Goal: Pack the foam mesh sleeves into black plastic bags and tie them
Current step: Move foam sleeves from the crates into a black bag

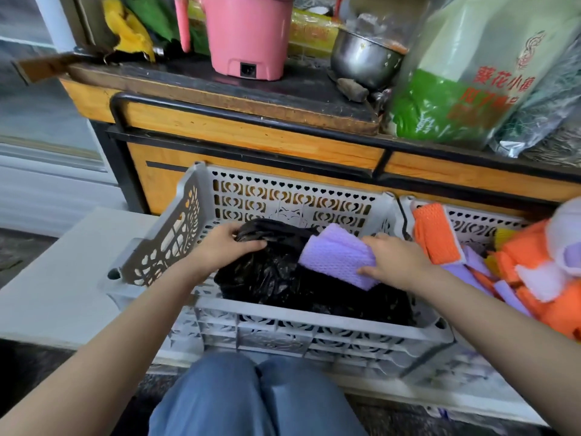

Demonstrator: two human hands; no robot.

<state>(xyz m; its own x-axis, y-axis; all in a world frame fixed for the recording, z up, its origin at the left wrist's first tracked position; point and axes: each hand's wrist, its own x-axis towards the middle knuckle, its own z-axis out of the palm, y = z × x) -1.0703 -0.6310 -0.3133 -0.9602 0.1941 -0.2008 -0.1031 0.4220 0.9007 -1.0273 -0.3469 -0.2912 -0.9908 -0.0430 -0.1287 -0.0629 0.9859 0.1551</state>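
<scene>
Left grip (224, 247) curls round the mouth of the black bag (270, 278), right grip (396, 261) clasps the purple sleeves (336, 256) — best hold that mouth wide, push deep.

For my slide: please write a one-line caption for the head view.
Left hand grips a black plastic bag in a grey crate; right hand holds purple foam mesh sleeves.

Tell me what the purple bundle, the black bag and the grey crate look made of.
The purple bundle: soft matte foam mesh, by its fine netted texture.
The black bag: thin glossy plastic film, crinkled with bright glints.
The grey crate: likely rigid moulded plastic, dull, with cut-out patterned walls.
</scene>
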